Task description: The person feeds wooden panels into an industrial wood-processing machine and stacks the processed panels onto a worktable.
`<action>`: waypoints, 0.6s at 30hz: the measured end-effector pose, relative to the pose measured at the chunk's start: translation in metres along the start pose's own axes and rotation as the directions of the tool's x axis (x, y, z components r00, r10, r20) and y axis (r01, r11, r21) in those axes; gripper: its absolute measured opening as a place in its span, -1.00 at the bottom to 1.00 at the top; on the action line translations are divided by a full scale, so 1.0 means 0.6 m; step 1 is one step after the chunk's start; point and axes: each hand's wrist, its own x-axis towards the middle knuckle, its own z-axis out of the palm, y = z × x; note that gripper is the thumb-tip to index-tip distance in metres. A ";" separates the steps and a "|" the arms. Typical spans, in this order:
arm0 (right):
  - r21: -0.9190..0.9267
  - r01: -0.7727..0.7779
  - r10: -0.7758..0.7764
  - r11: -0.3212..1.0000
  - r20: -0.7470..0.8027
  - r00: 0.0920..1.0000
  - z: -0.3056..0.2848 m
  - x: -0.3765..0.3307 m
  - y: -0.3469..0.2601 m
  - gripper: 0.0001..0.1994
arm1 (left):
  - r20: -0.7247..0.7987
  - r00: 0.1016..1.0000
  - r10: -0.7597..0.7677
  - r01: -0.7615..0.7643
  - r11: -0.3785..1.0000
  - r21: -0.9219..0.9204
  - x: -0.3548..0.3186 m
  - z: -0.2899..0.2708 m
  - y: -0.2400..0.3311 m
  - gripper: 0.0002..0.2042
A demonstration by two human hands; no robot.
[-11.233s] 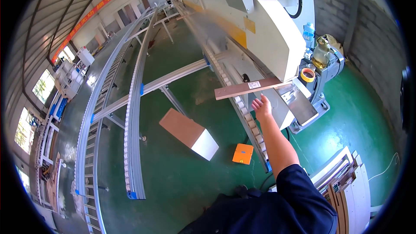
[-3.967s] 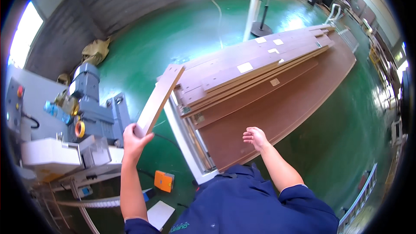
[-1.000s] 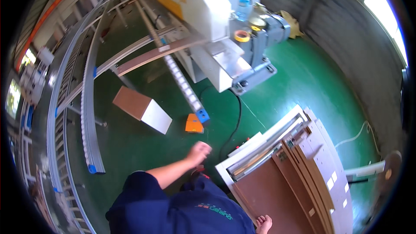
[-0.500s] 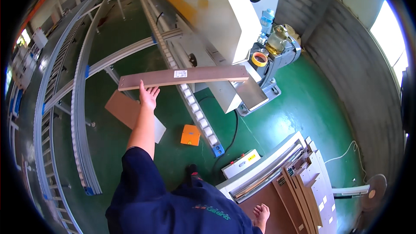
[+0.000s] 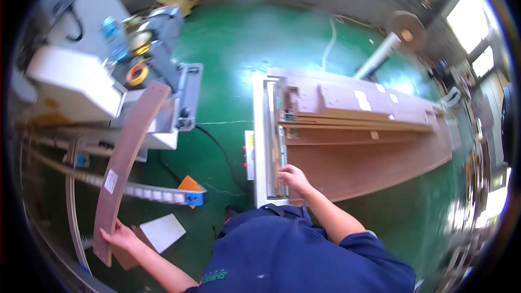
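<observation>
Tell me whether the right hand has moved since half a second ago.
Yes. The right hand was down beside the stacked boards; now it rests on the near end of that stack, while the left hand holds the strip.

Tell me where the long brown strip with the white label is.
In the head view the long brown strip is on the person's left, gripped at its near end by the left hand, running up toward the grey machine.

I see a matt brown wood-fibre board [image 5: 126, 165] with a paper label, smooth stacked panels [image 5: 362, 146], a glossy green floor [image 5: 255, 38], and painted metal machine housing [image 5: 70, 89].
</observation>
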 end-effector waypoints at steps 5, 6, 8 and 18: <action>0.123 0.097 -0.124 0.988 0.234 0.964 0.046 -0.046 -0.101 -0.71 | 0.208 0.946 -0.247 0.260 0.965 -0.035 -0.183 0.094 -0.040 -0.52; 0.199 0.112 -0.169 0.974 0.296 0.940 0.050 -0.049 -0.115 -0.70 | 0.255 0.927 -0.274 0.292 0.956 -0.034 -0.231 0.123 -0.050 -0.53; 0.293 0.181 -0.274 0.939 0.317 0.908 0.057 -0.075 -0.171 -0.63 | 0.425 0.824 -0.375 0.397 0.917 0.040 -0.289 0.154 -0.086 -0.54; 0.803 0.484 -0.463 0.347 -0.303 0.833 -0.187 -0.125 -0.296 -0.65 | 0.626 0.109 -0.772 0.754 0.475 0.455 -0.834 0.274 -0.190 -0.55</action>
